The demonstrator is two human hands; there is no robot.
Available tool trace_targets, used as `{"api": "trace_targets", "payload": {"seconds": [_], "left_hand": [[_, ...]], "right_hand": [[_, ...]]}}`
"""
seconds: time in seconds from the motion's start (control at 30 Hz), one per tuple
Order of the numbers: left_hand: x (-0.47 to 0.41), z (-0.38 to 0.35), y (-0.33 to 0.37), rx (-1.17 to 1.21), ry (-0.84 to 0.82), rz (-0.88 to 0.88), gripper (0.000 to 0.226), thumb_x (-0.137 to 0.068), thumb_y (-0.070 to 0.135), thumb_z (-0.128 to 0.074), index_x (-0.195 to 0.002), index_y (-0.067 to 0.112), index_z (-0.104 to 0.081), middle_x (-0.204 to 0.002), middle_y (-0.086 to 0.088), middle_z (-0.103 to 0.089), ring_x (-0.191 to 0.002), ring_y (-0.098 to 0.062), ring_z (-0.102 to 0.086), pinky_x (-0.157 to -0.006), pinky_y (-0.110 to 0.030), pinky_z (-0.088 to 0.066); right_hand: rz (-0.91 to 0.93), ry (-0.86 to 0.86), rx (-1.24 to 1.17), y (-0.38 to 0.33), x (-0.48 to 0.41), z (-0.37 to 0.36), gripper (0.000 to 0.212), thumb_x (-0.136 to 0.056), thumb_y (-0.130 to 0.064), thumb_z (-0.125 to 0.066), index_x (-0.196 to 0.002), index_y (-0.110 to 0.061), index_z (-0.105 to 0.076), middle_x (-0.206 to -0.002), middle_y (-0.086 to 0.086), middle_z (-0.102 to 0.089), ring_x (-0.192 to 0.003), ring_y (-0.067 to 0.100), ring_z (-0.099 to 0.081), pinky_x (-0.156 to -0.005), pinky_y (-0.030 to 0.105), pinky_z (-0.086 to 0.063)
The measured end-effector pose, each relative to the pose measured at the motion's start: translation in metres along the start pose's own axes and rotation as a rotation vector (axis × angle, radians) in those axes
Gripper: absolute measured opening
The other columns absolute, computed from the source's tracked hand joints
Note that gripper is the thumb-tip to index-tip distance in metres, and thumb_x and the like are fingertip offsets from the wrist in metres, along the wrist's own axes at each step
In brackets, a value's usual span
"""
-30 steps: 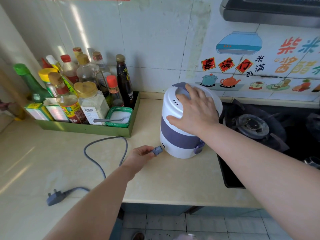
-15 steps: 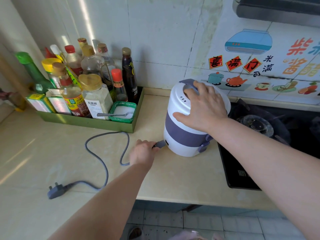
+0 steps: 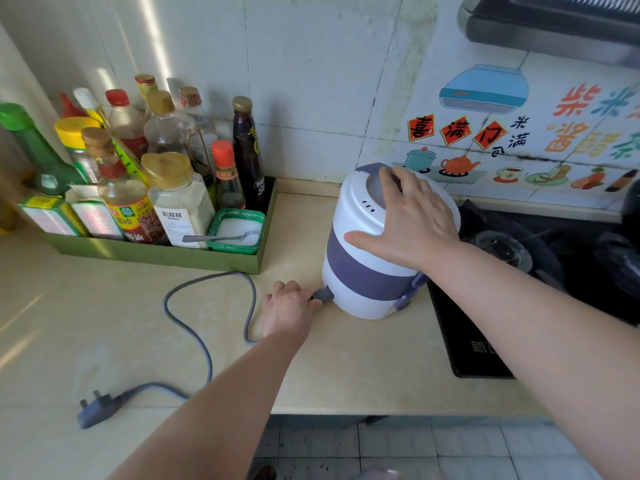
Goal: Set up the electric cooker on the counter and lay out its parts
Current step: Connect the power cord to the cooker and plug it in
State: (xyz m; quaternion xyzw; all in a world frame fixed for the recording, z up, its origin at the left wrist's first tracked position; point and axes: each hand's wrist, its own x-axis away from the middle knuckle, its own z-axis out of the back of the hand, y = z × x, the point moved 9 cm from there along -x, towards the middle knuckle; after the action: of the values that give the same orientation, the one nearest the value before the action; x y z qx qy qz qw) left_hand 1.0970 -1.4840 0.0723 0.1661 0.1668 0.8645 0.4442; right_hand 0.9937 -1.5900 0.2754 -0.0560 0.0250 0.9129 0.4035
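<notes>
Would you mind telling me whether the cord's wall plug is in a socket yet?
Out: the wall plug lies loose on the counter, prongs bare, no socket around it.

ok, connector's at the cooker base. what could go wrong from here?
The cooker sits right beside the gas stove; a hard push from the left hand on the connector could slide it that way, though the right hand braces the lid. The loose cord loops beside the left wrist and could snag.
</notes>
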Motion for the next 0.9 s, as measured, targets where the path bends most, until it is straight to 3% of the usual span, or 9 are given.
{"api": "trace_targets", "payload": {"seconds": [0.1, 0.27, 0.47, 0.57, 0.77, 0.9], "left_hand": [[-0.003, 0.001, 0.009, -0.013, 0.012, -0.006, 0.032, -0.098, 0.034, -0.04, -0.117, 0.038, -0.066, -0.108, -0.003, -0.057, -0.11, -0.024, -0.043, -0.092, -0.034, -0.037], [-0.006, -0.001, 0.012, -0.068, 0.016, -0.003, 0.032, -0.098, 0.036, -0.041, -0.117, 0.038, -0.066, -0.108, -0.002, -0.057, -0.111, -0.023, -0.043, -0.09, -0.033, -0.036], [-0.006, 0.007, 0.007, -0.064, 0.022, -0.015, 0.037, -0.09, 0.048, -0.053, -0.118, 0.024, -0.061, -0.106, 0.001, -0.066, -0.111, -0.022, -0.048, -0.086, -0.033, -0.037], [-0.004, 0.014, -0.003, -0.104, 0.019, 0.003, 0.033, -0.089, 0.051, -0.053, -0.106, 0.026, -0.067, -0.097, 0.002, -0.07, -0.106, -0.022, -0.051, -0.084, -0.034, -0.038], [-0.006, 0.013, 0.0, -0.118, 0.005, -0.006, 0.022, -0.088, 0.033, -0.053, -0.085, 0.018, -0.069, -0.077, -0.003, -0.064, -0.1, -0.024, -0.05, -0.073, -0.033, -0.037], [-0.008, 0.009, 0.003, -0.139, 0.03, -0.021, 0.019, -0.087, 0.026, -0.052, -0.083, 0.016, -0.067, -0.075, -0.004, -0.061, -0.098, -0.025, -0.048, -0.068, -0.031, -0.033]], "right_hand": [[-0.007, -0.029, 0.003, 0.001, 0.0, -0.003, 0.11, -0.069, -0.073, -0.055, -0.152, -0.019, -0.007, -0.161, 0.004, -0.008, -0.145, 0.026, -0.018, -0.114, 0.039, -0.024], [-0.013, -0.025, -0.017, 0.001, 0.0, -0.003, 0.111, -0.068, -0.073, -0.055, -0.153, -0.021, -0.006, -0.161, 0.002, -0.008, -0.147, 0.023, -0.015, -0.116, 0.038, -0.021], [-0.01, -0.018, -0.059, 0.005, -0.004, 0.003, 0.114, -0.061, -0.078, -0.058, -0.15, -0.022, -0.015, -0.15, 0.0, -0.025, -0.139, 0.024, -0.029, -0.111, 0.038, -0.027], [-0.005, 0.011, -0.043, 0.005, -0.004, 0.003, 0.114, -0.06, -0.081, -0.055, -0.15, -0.022, -0.017, -0.15, 0.0, -0.026, -0.138, 0.023, -0.031, -0.11, 0.039, -0.026], [0.004, -0.001, -0.093, 0.005, -0.001, 0.004, 0.11, -0.064, -0.075, -0.058, -0.151, -0.023, -0.014, -0.156, -0.005, -0.018, -0.143, 0.017, -0.023, -0.113, 0.034, -0.024], [-0.012, 0.012, -0.114, 0.005, -0.001, 0.006, 0.108, -0.063, -0.073, -0.06, -0.15, -0.026, -0.015, -0.154, -0.007, -0.021, -0.142, 0.016, -0.025, -0.109, 0.034, -0.029]]}}
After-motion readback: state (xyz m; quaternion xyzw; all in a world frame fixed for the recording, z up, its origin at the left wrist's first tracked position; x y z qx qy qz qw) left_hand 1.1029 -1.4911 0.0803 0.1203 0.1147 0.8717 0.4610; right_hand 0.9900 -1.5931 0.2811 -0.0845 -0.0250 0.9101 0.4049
